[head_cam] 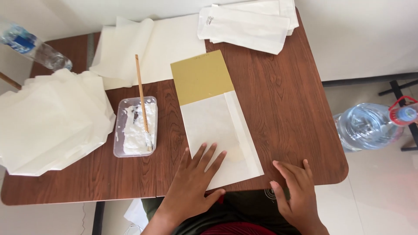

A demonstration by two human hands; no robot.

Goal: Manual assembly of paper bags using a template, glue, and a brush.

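We saw the left hand lying flat w/ fingers spread & released, pressing the near end of the folded white paper sheet, gripping nothing. The sheet lay mid-tabletop, its long axis running near-to-far w/ a slight tilt, over a gold card that stuck out at the far end. The right hand rested at the near tabletop edge, just right of the sheet's near right corner, fingers loosely open, not touching it as far as we could tell. So the left hand was the one on the sheet. A clear tub of white paste w/ a brush stood just left of it.
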